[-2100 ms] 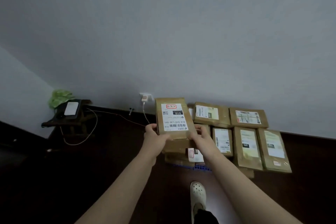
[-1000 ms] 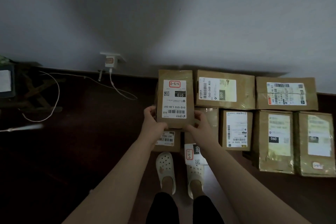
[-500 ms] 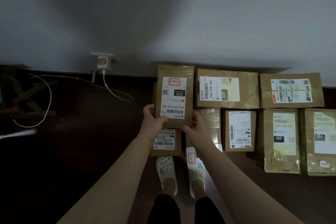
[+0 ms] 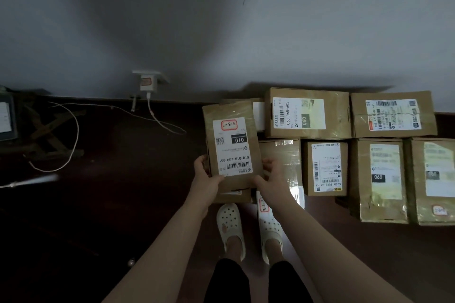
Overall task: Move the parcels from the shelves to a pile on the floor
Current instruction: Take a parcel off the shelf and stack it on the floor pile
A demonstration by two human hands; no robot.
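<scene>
Here the parcel (image 4: 234, 145) lies label-up, its long axis running near to far, with the red-boxed tag at the far end and the barcode near. The left hand (image 4: 206, 179) grips its near-left corner; the right hand (image 4: 270, 179) curls round the near-right edge. It is over another box (image 4: 234, 195) at the left end of the floor pile (image 4: 307, 115), with boxes just beside it on the right. A charger (image 4: 147, 82) and cable (image 4: 162, 123) lie far left.

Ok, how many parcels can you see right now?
10: held parcel between left hand and right hand; two beneath it; one half-hidden behind; two in the back row; four in the front row. More may be hidden underneath.
</scene>
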